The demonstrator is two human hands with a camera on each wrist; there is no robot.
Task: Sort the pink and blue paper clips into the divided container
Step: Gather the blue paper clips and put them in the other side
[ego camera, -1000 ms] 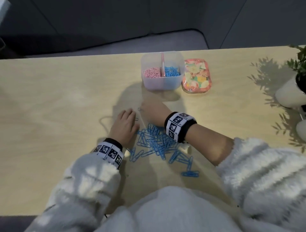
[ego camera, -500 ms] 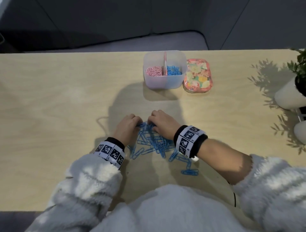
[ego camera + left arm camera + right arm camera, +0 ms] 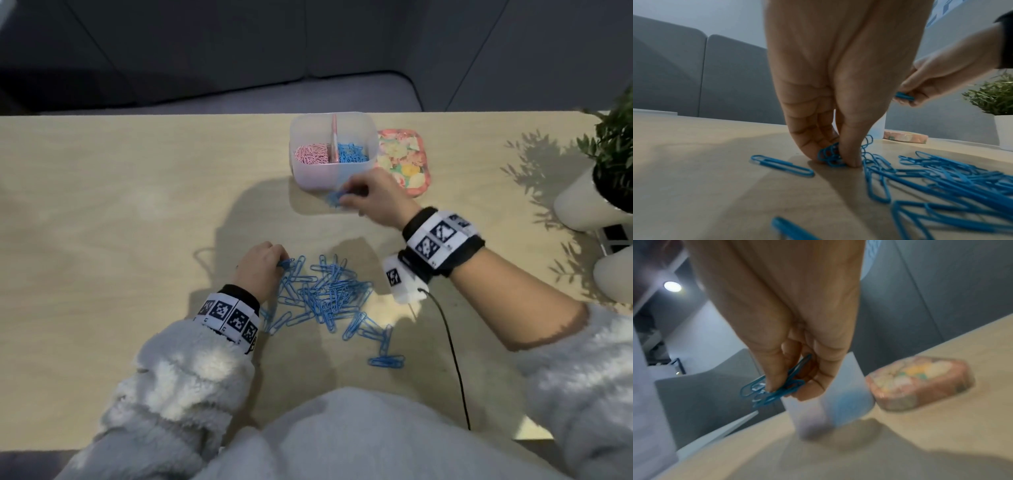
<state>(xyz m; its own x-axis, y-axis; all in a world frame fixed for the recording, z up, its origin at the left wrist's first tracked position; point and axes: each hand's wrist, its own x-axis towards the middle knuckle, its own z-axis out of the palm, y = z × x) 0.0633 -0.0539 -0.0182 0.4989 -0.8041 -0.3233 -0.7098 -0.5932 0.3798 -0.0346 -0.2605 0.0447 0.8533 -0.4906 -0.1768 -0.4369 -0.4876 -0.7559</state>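
Dim room, hard light from the right; table (image 3: 102, 205) carries sharp plant (image 3: 616, 144) and arm shadows. Wrist views curve at edges; right wrist motion-blurred, container (image 3: 846, 399) smeared. Ceiling lamp (image 3: 672, 286) glares.

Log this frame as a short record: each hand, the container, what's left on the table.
left hand: pinching blue clips at the loose pile's edge
right hand: holding a bunch of blue clips in front of the divided container
container: pink clips left, blue right
table: only blue clips loose
beside container: floral lid
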